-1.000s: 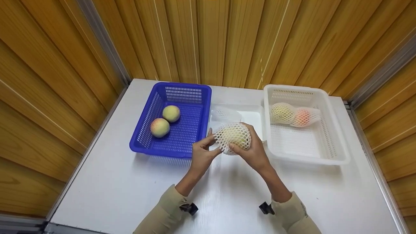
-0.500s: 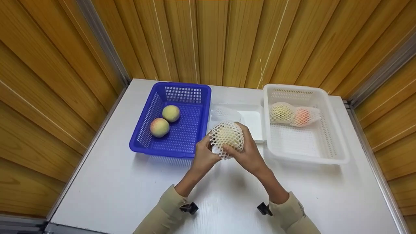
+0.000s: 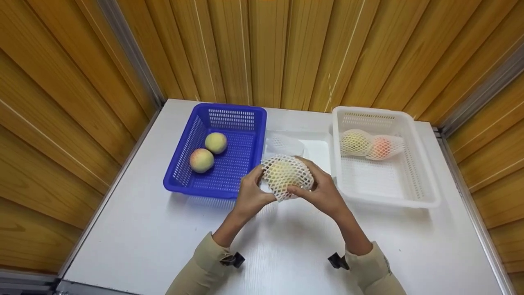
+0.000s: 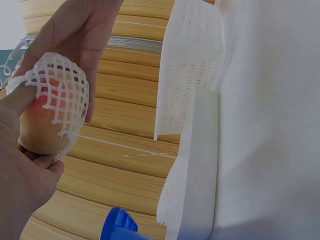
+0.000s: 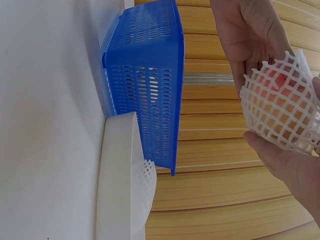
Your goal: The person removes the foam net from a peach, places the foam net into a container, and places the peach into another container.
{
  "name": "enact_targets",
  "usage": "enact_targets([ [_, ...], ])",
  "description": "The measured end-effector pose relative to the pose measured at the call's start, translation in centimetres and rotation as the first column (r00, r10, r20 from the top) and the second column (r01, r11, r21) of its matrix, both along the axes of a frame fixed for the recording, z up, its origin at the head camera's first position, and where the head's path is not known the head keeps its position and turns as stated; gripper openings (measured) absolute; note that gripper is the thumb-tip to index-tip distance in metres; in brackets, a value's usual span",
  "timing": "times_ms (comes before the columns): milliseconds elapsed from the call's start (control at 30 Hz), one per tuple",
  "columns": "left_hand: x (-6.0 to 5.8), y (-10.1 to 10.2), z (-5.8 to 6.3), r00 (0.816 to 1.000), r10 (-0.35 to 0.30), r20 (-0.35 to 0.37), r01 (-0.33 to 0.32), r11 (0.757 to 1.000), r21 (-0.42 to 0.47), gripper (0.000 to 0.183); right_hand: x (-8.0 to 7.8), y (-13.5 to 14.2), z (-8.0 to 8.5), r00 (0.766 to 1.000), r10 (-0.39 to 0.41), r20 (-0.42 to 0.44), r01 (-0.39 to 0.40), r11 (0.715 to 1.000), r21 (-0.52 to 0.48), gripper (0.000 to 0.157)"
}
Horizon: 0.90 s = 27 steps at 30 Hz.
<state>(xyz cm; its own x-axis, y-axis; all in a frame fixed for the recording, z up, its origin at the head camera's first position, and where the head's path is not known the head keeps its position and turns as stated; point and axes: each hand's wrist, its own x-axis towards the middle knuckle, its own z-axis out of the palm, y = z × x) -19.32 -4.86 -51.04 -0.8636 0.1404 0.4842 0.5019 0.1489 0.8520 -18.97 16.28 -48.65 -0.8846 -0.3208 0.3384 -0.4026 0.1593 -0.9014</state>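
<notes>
A peach [image 4: 42, 132] sits partly inside a white foam net sleeve [image 3: 282, 178], held above the table between both hands. In the left wrist view its lower side is bare, while mesh covers the reddish upper part. My left hand [image 3: 249, 192] grips the left side, with thumb and fingers at the net's edge. My right hand [image 3: 325, 192] holds the right side, its thumb across the front of the net. Some of the left fingers are hidden behind the fruit. Behind the hands, more foam nets [image 3: 284, 144] lie in a shallow white tray [image 3: 321, 153].
A blue basket [image 3: 223, 191] at the left holds two bare peaches [image 3: 201, 160]. The white basket [image 3: 389, 198] at the right contains two netted peaches [image 3: 355, 142]. Wood-patterned panels [image 3: 266, 53] stand behind the white table [image 3: 163, 237].
The left fingers have spread from a pinch at the net's left edge to a wider hold around it. The netted peach has turned and shifted slightly left in the hands.
</notes>
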Motion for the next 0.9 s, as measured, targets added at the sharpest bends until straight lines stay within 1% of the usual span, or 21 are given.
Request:
enact_targets([
  [67, 0.0, -0.2, 0.1, 0.999, -0.034, 0.000, 0.034, 0.999, 0.013, 0.071, 0.0, 0.4, 0.2, 1.000, 0.016, 0.016, -0.015, 0.999, -0.040, 0.067],
  [133, -0.1, -0.5, 0.2, 0.998, -0.058, 0.013, 0.057, 0.998, 0.038, 0.077, -0.1, 0.7, 0.4, 1.000, -0.004, 0.031, 0.006, 0.998, -0.060, 0.060],
  [233, -0.2, -1.0, 0.2, 0.995, -0.085, 0.044, 0.080, 0.991, 0.105, 0.083, -0.1, 1.3, 0.7, 0.993, -0.104, 0.059, 0.107, 0.993, -0.055, 0.044],
  [300, -0.3, -1.4, 0.1, 0.994, -0.089, 0.056, 0.081, 0.988, 0.133, 0.086, -0.1, 1.8, 0.7, 0.981, -0.179, 0.076, 0.183, 0.982, -0.049, 0.036],
  [367, -0.5, -1.8, 0.1, 0.994, -0.093, 0.058, 0.084, 0.985, 0.150, 0.086, -0.1, 2.3, 0.7, 0.967, -0.242, 0.079, 0.245, 0.969, -0.039, 0.032],
  [500, -0.9, -2.8, 0.1, 0.996, -0.057, 0.070, 0.048, 0.991, 0.125, 0.085, -0.3, 3.2, 0.7, 0.955, -0.294, 0.043, 0.294, 0.956, -0.003, 0.029],
  [600, -1.3, -4.0, 0.0, 0.995, -0.022, 0.100, 0.011, 0.994, 0.108, 0.084, -0.5, 3.5, 0.5, 0.953, -0.303, 0.019, 0.302, 0.953, 0.025, 0.027],
  [733, -1.8, -5.9, 0.1, 0.991, 0.014, 0.133, -0.028, 0.994, 0.104, 0.084, -0.7, 3.8, 0.2, 0.953, -0.303, 0.030, 0.301, 0.952, 0.046, 0.029],
  [900, -2.4, -8.4, 0.5, 0.983, 0.095, 0.157, -0.108, 0.991, 0.078, 0.081, -0.9, 4.2, -0.2, 0.945, -0.318, 0.072, 0.315, 0.948, 0.052, 0.033],
])
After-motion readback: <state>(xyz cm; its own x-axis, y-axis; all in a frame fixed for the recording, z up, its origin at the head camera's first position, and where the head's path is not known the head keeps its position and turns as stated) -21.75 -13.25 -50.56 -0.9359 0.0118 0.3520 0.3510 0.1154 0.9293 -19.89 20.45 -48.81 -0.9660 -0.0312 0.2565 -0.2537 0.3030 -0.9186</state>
